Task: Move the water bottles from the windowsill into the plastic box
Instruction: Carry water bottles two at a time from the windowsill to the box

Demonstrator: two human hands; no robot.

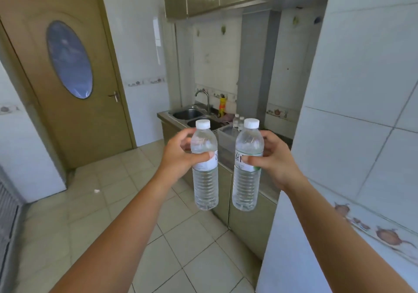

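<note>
My left hand point(181, 154): fingers wrapped around the left water bottle point(204, 168), upright, white cap on.
My right hand point(274, 159): fingers clamped on the right water bottle point(247, 166), upright, just beside the other.
Plastic box point(226, 137): on the counter beyond my hands, beside the sink point(187, 114).
Box contents: two bottles point(238, 121), upright.

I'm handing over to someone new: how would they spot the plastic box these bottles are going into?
Find the steel sink on the counter along the far wall. Just to its right sits the plastic box, partly hidden behind the two held bottles. It is translucent grey and rectangular, with two small capped bottles standing at its far end.
</note>
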